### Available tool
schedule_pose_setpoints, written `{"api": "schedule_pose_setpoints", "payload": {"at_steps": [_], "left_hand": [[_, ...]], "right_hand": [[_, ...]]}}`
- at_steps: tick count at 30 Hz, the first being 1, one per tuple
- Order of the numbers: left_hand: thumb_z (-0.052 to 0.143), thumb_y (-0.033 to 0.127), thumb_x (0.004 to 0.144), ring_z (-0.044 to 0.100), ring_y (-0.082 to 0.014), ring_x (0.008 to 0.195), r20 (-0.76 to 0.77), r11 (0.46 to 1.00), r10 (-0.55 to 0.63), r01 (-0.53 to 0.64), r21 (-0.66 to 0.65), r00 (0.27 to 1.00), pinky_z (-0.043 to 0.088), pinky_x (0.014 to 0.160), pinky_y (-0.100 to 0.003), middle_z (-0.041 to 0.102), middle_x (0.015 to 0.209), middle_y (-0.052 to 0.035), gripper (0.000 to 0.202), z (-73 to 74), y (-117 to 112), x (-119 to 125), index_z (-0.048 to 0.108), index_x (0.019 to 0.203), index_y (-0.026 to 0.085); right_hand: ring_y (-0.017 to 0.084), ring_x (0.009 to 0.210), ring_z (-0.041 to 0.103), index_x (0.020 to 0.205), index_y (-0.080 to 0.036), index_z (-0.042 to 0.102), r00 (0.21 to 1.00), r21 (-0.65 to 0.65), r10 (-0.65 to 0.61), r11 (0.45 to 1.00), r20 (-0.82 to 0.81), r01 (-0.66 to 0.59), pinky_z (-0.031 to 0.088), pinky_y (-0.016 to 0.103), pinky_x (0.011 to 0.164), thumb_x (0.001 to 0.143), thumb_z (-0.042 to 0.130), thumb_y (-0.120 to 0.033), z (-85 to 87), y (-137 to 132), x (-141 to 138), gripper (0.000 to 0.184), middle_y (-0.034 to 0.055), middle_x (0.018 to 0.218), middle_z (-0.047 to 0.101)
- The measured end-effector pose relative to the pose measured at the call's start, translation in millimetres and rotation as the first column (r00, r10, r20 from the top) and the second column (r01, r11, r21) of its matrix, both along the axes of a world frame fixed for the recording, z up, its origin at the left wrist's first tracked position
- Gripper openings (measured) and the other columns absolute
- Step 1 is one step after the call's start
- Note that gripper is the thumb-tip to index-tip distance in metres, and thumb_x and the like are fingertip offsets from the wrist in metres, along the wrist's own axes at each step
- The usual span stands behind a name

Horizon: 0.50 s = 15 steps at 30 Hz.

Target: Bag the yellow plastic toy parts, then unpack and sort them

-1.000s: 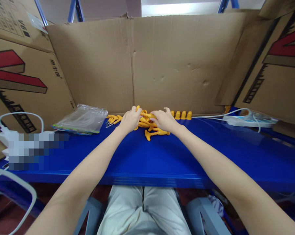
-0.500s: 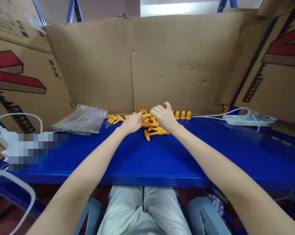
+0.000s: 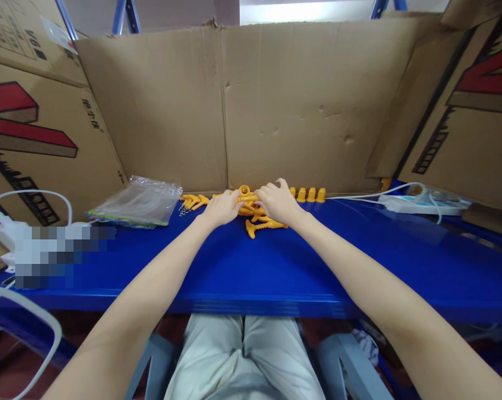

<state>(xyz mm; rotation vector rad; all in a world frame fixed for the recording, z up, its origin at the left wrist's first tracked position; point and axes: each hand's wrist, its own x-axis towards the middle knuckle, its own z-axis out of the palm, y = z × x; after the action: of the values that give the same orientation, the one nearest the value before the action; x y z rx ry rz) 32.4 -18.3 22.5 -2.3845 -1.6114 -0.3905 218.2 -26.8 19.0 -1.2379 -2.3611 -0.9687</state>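
Both of my hands are at the back middle of the blue table, over a pile of yellow plastic parts. My left hand has its fingers closed on one end of a ridged yellow plastic piece. At the piece's other end, my right hand pinches it, one finger raised. Just behind the piece stands a yellow ring-shaped part. In front of the pile lies a yellow T-shaped part with a ridged stem. My fingers hide some of the pile.
Several yellow cups stand in a row to the right. Left of the pile lie yellow parts, small metal chains and clear plastic bags. A white power strip lies at right. Cardboard walls the back.
My right hand has shifted slightly left and its raised finger has lowered a little. Both hands stay on the yellow piece.
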Motion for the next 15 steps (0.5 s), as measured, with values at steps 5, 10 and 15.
{"api": "schedule_pose_setpoints", "payload": {"at_steps": [5, 10, 15], "left_hand": [[0.029, 0.043, 0.095, 0.06, -0.0296, 0.107, 0.008, 1.0, -0.019, 0.019, 0.002, 1.0, 0.047, 0.086, -0.042, 0.059, 0.117, -0.0126, 0.039, 1.3, -0.6, 1.3, 0.047, 0.122, 0.021], [0.028, 0.044, 0.095, 0.06, -0.029, 0.107, 0.015, 1.0, -0.028, 0.028, 0.003, 1.0, 0.046, 0.087, -0.041, 0.059, 0.117, -0.012, 0.04, 1.4, -0.1, 1.1, 0.047, 0.123, 0.022], [0.03, 0.043, 0.095, 0.06, -0.0289, 0.108, 0.02, 1.0, -0.007, 0.007, 0.01, 1.0, 0.046, 0.088, -0.041, 0.059, 0.117, -0.0116, 0.037, 0.0, 2.4, -3.5, 0.049, 0.119, 0.022]], "right_hand": [[0.024, 0.094, 0.05, 0.109, -0.015, 0.059, 1.0, 0.091, 0.008, 0.996, -0.017, -0.007, 0.02, 0.045, 0.094, 0.093, 0.038, -0.014, 1.7, 0.0, 2.1, 0.027, 0.0102, 0.099, 0.065], [0.024, 0.092, 0.051, 0.11, -0.015, 0.057, 0.999, 0.132, 0.023, 0.991, -0.023, -0.02, 0.024, 0.041, 0.089, 0.09, 0.038, -0.01, -1.0, 2.1, 5.6, 0.028, 0.0101, 0.1, 0.064], [0.026, 0.096, 0.051, 0.115, -0.01, 0.055, 0.998, 0.088, 0.054, 0.995, -0.039, -0.051, 0.024, 0.041, 0.089, 0.094, 0.04, -0.024, -5.4, 4.9, 5.1, 0.029, 0.0141, 0.104, 0.064]]}}
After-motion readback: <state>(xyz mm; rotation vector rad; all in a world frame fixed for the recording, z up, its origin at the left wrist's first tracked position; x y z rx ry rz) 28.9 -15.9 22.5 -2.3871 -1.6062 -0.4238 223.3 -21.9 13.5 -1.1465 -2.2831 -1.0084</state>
